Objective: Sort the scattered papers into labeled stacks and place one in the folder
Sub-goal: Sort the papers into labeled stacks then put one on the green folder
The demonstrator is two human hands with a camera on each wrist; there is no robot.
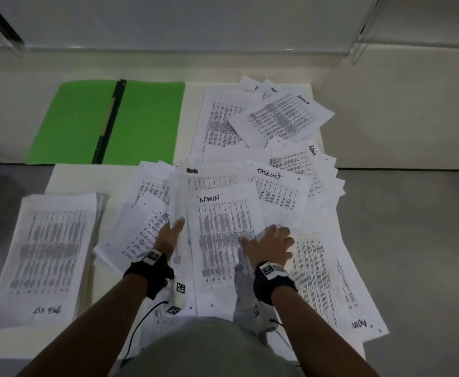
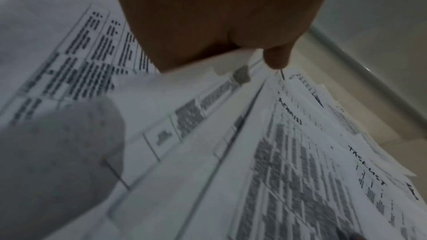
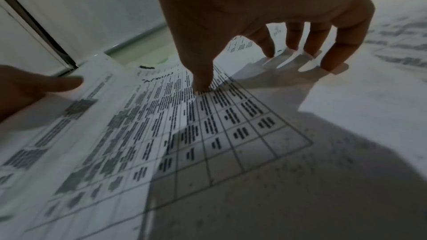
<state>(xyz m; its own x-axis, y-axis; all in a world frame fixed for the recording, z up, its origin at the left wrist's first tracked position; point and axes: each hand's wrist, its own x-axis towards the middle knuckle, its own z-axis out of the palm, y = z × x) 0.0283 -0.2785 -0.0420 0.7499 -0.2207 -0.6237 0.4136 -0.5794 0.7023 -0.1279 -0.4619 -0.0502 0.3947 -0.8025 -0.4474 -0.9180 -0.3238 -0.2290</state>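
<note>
ADMIN sheet (image 1: pixel 222 213): limp, slippery; lift by an edge.
Right hand (image 1: pixel 271 244) splayed on it; left hand (image 1: pixel 169 235) apparently flat too.

Most fingers of the left grip (image 2: pixel 219 15) are hidden behind a sheet edge (image 2: pixel 203 65), so a pinch cannot be confirmed; in the right wrist view it is cut off. The print (image 2: pixel 289 171) beside it is blurred. A grey shape (image 2: pixel 57 161) nearer than the grip cannot be identified. The label (image 1: pixel 191 170) beyond it, above the ADMIN sheet (image 1: pixel 222 213), is smeared.
</note>
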